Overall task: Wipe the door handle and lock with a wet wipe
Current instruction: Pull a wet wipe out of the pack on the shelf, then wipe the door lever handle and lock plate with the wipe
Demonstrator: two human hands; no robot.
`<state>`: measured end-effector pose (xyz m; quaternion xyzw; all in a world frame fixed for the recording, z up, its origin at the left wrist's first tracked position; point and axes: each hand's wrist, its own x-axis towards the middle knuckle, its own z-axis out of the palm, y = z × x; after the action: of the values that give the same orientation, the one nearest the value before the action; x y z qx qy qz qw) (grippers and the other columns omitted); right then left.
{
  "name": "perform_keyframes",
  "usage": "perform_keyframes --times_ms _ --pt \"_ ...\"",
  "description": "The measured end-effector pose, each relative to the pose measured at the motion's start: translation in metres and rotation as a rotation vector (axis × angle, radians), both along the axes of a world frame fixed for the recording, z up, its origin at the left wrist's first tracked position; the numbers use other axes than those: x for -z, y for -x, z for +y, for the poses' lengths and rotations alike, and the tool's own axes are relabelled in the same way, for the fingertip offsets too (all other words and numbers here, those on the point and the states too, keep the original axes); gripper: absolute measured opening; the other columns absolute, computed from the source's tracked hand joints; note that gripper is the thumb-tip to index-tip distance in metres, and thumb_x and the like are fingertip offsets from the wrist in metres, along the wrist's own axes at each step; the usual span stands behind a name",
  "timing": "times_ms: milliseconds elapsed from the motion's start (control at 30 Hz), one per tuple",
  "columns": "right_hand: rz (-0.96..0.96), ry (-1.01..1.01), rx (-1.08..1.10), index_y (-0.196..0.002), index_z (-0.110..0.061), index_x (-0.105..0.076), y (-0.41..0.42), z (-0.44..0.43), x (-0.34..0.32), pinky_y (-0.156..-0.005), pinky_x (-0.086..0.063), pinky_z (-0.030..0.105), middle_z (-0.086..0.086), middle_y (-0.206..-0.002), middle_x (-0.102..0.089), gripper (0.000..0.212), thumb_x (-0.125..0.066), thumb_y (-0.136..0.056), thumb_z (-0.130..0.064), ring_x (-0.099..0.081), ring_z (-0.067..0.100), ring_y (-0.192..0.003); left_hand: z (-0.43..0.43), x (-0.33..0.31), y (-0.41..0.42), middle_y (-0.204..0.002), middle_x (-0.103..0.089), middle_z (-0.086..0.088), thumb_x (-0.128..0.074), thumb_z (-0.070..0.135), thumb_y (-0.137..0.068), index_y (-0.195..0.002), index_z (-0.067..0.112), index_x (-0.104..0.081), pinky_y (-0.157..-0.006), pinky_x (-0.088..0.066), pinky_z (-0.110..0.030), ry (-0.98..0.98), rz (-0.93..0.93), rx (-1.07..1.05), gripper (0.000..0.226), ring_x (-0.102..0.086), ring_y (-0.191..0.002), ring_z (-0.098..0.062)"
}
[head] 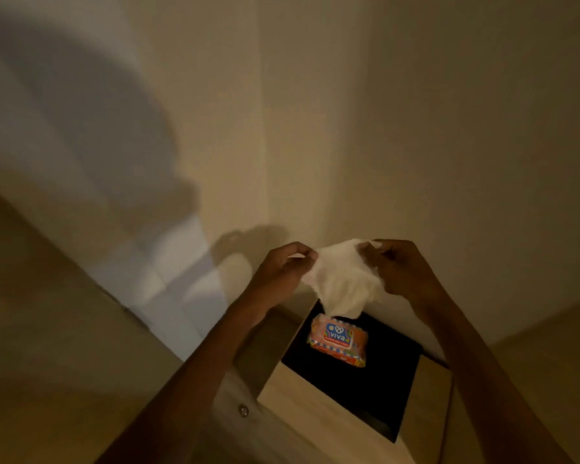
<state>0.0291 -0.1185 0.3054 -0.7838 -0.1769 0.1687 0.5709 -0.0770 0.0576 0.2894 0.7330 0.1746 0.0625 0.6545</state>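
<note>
While we look down from the head camera, our left hand and right hand each pinch a top corner of the wet wipe and hold it up, spread between them. Its bottom tip hangs just above the pink pack, which lies on the dark top of the bench. We think gentle pulls would open it flat without tearing. We see no door handle or lock.
</note>
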Motion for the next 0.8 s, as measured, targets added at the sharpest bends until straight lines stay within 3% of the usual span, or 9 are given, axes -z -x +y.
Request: perform_keyframes --times_ms 67,133,233,333,400,500,567,700,800 --pt "0.08 -0.011 -0.046 -0.046 -0.017 -0.054 0.023 0.016 -0.024 -0.04 -0.027 0.017 -0.011 -0.039 -0.042 0.049 -0.059 -0.093 -0.03 -0.031 0.006 -0.034 0.012 -0.026 0.033 -0.088 -0.061 -0.003 -0.053 0.023 -0.097 -0.091 0.018 -0.06 -0.074 -0.05 -0.025 0.003 -0.004 -0.043 0.01 -0.057 -0.083 -0.013" --pt "0.115 -0.022 -0.163 -0.046 -0.017 -0.058 0.052 0.025 -0.043 -0.048 -0.032 0.023 -0.007 -0.045 -0.048 0.049 -0.058 -0.092 -0.036 -0.038 0.009 -0.04 0.013 -0.046 0.07 -0.086 -0.059 -0.005 -0.051 0.029 -0.098 -0.093 0.019 -0.061 -0.069 -0.051 -0.026 0.009 -0.018 -0.103 0.015 -0.055 -0.08 -0.015" --pt "0.173 -0.018 -0.32 -0.081 -0.017 -0.074 0.108 0.066 -0.055 -0.069 -0.051 0.026 -0.001 -0.077 -0.073 0.043 -0.046 -0.095 -0.046 -0.066 0.016 -0.073 0.037 -0.064 0.13 -0.079 -0.057 -0.004 -0.05 0.038 -0.097 -0.088 0.03 -0.063 -0.067 -0.045 -0.024 -0.024 -0.028 -0.236 0.017 -0.053 -0.074 -0.015" --pt "0.351 -0.07 -0.486 -0.107 -0.02 -0.069 0.168 0.105 -0.066 -0.09 -0.05 0.028 -0.004 -0.103 -0.074 0.056 -0.03 -0.095 -0.058 -0.067 0.016 -0.102 0.061 -0.087 0.193 -0.074 -0.06 0.001 -0.051 0.04 -0.096 -0.087 0.035 -0.064 -0.064 -0.046 -0.022 -0.035 -0.038 -0.38 0.016 -0.058 -0.074 -0.016" --pt "0.405 -0.095 -0.569 -0.12 -0.016 -0.063 0.21 0.125 -0.068 -0.097 -0.047 0.034 0.005 -0.118 -0.069 0.059 -0.037 -0.09 -0.06 -0.064 0.02 -0.112 0.074 -0.094 0.237 -0.084 -0.068 0.002 -0.053 0.04 -0.095 -0.095 0.03 -0.066 -0.072 -0.053 -0.028 -0.032 -0.046 -0.451 0.017 -0.065 -0.081 -0.018" --pt "0.425 -0.19 -0.659 -0.123 -0.009 -0.061 0.267 0.15 -0.071 -0.093 -0.049 0.038 0.014 -0.12 -0.067 0.039 -0.061 -0.09 -0.028 -0.063 0.029 -0.113 0.093 -0.104 0.304 -0.103 -0.072 -0.008 -0.056 0.045 -0.091 -0.1 0.027 -0.067 -0.086 -0.057 -0.043 -0.02 -0.05 -0.55 0.023 -0.069 -0.094 -0.026" --pt "0.419 -0.227 -0.68 -0.123 -0.009 -0.061 0.3 0.165 -0.079 -0.09 -0.053 0.038 0.013 -0.117 -0.069 0.037 -0.066 -0.087 -0.016 -0.064 0.03 -0.111 0.104 -0.107 0.347 -0.106 -0.072 -0.003 -0.06 0.057 -0.08 -0.101 0.034 -0.067 -0.089 -0.057 -0.047 -0.034 -0.042 -0.574 0.032 -0.07 -0.096 -0.025" --pt "0.386 -0.276 -0.687 -0.118 -0.016 -0.064 0.358 0.194 -0.099 -0.086 -0.056 0.041 0.008 -0.11 -0.072 0.032 -0.068 -0.086 -0.02 -0.069 0.025 -0.101 0.116 -0.109 0.426 -0.113 -0.07 0.003 -0.077 0.043 -0.076 -0.119 0.029 -0.061 -0.082 -0.059 -0.036 -0.019 0.032 -0.456 0.048 -0.07 -0.1 -0.015" --pt "0.344 -0.238 -0.708 -0.115 -0.022 -0.064 0.395 0.211 -0.11 -0.082 -0.057 0.037 0.005 -0.106 -0.074 0.029 -0.068 -0.086 -0.025 -0.071 0.022 -0.096 0.119 -0.111 0.48 -0.108 -0.074 -0.001 -0.08 0.037 -0.074 -0.115 0.021 -0.067 -0.084 -0.06 -0.042 -0.009 0.046 -0.538 0.046 -0.071 -0.099 -0.019"
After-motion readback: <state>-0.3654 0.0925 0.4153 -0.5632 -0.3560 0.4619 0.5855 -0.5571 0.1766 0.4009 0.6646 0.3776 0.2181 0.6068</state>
